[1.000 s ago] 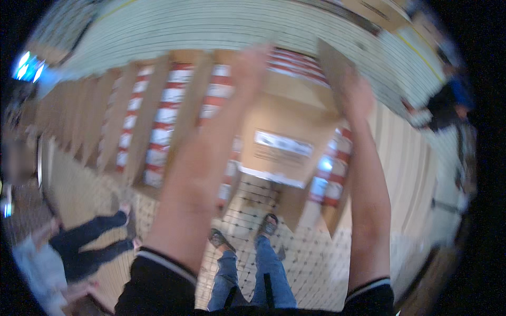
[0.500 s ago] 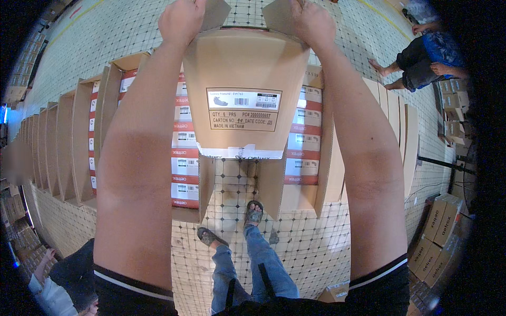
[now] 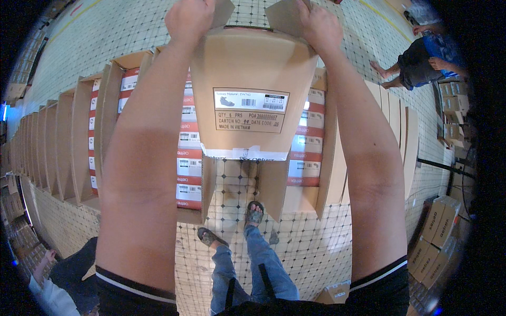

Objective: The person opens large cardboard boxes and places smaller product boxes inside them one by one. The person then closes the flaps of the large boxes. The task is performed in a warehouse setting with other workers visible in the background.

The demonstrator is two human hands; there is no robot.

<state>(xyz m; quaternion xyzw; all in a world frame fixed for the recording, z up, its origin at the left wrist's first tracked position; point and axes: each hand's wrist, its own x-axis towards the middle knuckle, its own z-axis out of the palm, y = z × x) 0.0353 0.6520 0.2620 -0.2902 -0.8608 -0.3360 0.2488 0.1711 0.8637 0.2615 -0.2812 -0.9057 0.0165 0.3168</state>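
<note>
Both hands grip flaps of a brown carton in their fingers.

The carton is brown cardboard, smooth and matt, its flaps of the same dull board. Clear, glossy plastic tape crosses its lower edge, and the white label looks like smooth paper. The red-and-white boxes are smooth printed card with a slight sheen. The tiled floor gleams softly; the jeans are denim, the black sleeve matt cloth.
</note>
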